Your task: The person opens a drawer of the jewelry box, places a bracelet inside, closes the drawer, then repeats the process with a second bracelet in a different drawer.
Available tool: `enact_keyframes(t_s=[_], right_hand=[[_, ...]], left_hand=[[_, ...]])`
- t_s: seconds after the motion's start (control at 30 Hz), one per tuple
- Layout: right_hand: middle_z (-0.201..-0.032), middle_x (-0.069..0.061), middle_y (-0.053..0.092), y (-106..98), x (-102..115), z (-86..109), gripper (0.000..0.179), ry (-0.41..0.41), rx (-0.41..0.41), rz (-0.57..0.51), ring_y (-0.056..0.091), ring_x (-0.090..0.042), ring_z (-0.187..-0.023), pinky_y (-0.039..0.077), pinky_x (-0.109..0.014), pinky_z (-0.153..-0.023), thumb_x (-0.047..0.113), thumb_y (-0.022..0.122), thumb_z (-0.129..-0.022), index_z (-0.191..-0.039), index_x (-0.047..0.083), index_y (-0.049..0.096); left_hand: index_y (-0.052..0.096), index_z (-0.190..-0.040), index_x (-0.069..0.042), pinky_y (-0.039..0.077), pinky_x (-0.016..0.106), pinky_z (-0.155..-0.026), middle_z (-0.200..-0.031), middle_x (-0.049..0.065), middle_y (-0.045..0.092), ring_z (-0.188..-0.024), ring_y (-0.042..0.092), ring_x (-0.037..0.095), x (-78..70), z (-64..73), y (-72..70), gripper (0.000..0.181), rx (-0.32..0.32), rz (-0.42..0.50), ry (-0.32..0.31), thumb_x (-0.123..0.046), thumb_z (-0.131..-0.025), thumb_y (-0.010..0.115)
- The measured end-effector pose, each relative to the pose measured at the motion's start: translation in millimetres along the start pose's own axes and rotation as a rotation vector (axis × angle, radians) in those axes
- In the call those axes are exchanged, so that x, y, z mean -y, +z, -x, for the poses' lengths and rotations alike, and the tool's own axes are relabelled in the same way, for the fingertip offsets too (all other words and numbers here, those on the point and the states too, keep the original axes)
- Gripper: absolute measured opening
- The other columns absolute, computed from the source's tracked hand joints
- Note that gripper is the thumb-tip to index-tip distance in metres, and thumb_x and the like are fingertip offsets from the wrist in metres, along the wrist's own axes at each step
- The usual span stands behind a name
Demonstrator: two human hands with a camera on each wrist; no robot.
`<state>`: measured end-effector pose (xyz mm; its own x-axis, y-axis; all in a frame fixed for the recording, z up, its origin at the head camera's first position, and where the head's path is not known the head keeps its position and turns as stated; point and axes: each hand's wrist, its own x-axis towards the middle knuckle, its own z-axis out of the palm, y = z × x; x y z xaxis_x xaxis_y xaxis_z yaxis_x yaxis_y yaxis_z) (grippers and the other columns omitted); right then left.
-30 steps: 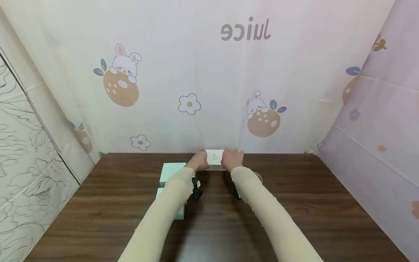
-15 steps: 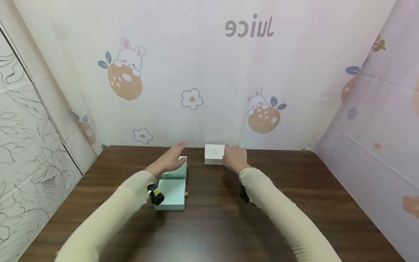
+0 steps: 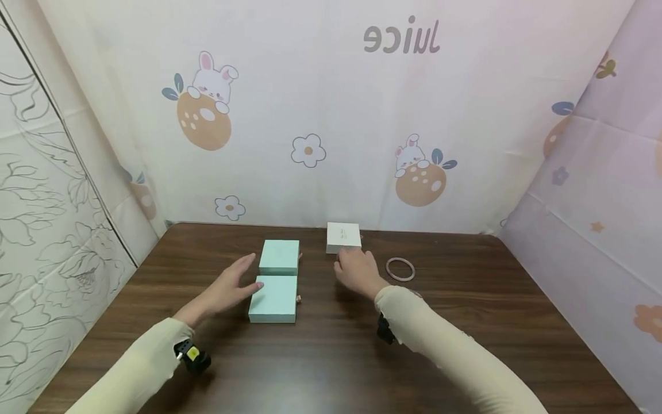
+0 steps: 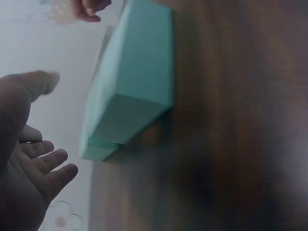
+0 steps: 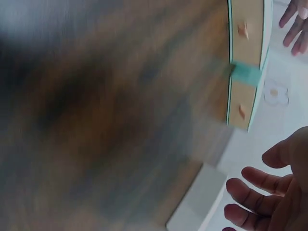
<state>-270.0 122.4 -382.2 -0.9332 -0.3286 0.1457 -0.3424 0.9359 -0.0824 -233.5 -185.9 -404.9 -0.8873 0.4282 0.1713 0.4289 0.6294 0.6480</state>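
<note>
**Both arms out, hands loose**

I've got the left arm [image 3: 129, 368] and right arm [image 3: 450, 345] stretched forward in pale sleeves [image 3: 408, 310], angling inward. My left hand [image 3: 226, 291] sits closer to the body, thumb [image 4: 41, 83] spread from loosely bent fingers [image 4: 60, 177]. My right hand [image 3: 357, 270] reaches farther out, back up; wrist view shows half-bent fingers. Hands well apart.

From high and well back on the near side of the mint-green square front box [image 3: 273, 296], the head view is looking forward and down. Tipped sideways, the left wrist view is peering in close from that box's left; the right wrist view, also sideways, is facing it from farther right. Both are catching the pale flower-printed fabric curtain [image 3: 341, 192] behind it.
</note>
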Motion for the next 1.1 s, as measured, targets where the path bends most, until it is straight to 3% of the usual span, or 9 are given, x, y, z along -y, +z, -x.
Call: enact_keyframes(t_s=[0.2,0.33,0.43,0.7,0.93,1.1], right_hand=[[-0.09,-0.003,0.065,15.8,22.0,12.1,0.016,-0.172,0.044,-0.122,0.057,-0.021,-0.082,0.046,-0.038,-0.068,0.018,0.053,-0.095,-0.102,0.008,0.064],[-0.103,-0.004,0.064,24.9,34.4,18.1,0.022,-0.265,0.128,-0.17,0.054,-0.019,-0.091,0.046,-0.036,-0.077,0.021,0.053,-0.096,-0.11,0.008,0.063],[-0.103,-0.002,0.064,29.5,42.8,20.5,0.022,-0.302,0.183,-0.191,0.053,-0.017,-0.09,0.045,-0.033,-0.076,0.024,0.053,-0.097,-0.111,0.01,0.063],[-0.074,0.006,0.052,37.0,60.9,20.1,0.018,-0.332,0.238,-0.15,0.045,-0.015,-0.075,0.037,-0.029,-0.063,0.026,0.048,-0.099,-0.089,0.015,0.056],[-0.068,0.005,0.051,44.7,64.6,19.2,0.022,-0.33,0.213,-0.119,0.048,-0.016,-0.072,0.037,-0.029,-0.061,0.021,0.044,-0.101,-0.083,0.014,0.055],[-0.072,0.003,0.055,45.0,63.6,19.8,0.021,-0.327,0.201,-0.131,0.053,-0.018,-0.076,0.039,-0.03,-0.063,0.019,0.044,-0.101,-0.087,0.013,0.058]], left_hand=[[0.018,-0.148,0.008,0.024,0.059,-0.104,-0.151,0.029,0.02,-0.137,0.021,0.043,5.2,16.6,18.5,0.099,0.084,0.018,-0.082,-0.048,-0.085,0.068],[0.015,-0.147,0.012,0.026,0.057,-0.104,-0.15,0.031,0.021,-0.136,0.022,0.044,8.5,20.2,27.9,0.111,0.112,0.021,-0.098,-0.047,-0.076,0.077],[0.011,-0.146,0.014,0.027,0.057,-0.103,-0.149,0.033,0.021,-0.135,0.024,0.045,9.7,21.1,32.4,0.117,0.116,0.041,-0.094,-0.042,-0.072,0.082],[0.002,-0.145,0.016,0.029,0.055,-0.101,-0.147,0.037,0.019,-0.132,0.029,0.044,9.7,20.4,37.5,0.121,0.086,0.102,-0.074,-0.03,-0.07,0.086],[0.008,-0.144,0.018,0.031,0.054,-0.101,-0.145,0.038,0.022,-0.13,0.033,0.044,6.8,20.2,44.0,0.115,0.047,0.087,-0.053,-0.027,-0.072,0.085],[0.01,-0.144,0.018,0.032,0.054,-0.1,-0.144,0.039,0.022,-0.129,0.033,0.045,5.3,18.4,48.6,0.114,0.024,0.089,-0.053,-0.026,-0.071,0.086]])
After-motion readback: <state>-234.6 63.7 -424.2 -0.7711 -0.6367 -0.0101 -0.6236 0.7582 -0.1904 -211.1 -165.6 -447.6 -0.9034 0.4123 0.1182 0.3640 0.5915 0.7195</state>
